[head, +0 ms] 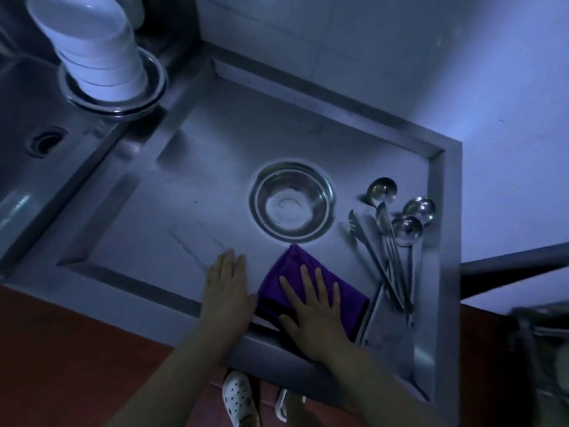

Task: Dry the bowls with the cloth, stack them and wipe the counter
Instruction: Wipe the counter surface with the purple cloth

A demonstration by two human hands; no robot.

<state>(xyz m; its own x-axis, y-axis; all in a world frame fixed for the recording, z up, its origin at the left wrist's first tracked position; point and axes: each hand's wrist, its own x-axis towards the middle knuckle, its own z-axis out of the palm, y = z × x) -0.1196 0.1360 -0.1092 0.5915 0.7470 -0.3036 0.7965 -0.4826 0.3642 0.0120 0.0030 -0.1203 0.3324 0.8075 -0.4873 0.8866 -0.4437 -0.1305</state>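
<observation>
A folded purple cloth [292,266] lies on the steel counter [197,167] near its front edge. My right hand [314,306] lies flat on the cloth with its fingers spread. My left hand [228,288] rests flat on the bare counter just left of the cloth, fingers straight and together. A steel bowl [292,201] stands upright behind the cloth, in the middle of the counter. At the back left a tall stack of white bowls [95,47] sits on a steel plate [154,84].
Three steel ladles [406,229] and a pair of tongs [369,251] lie at the counter's right side. A sink basin with a drain [46,141] is at the left. Tiled wall behind; red floor and white shoes [237,396] below the front edge.
</observation>
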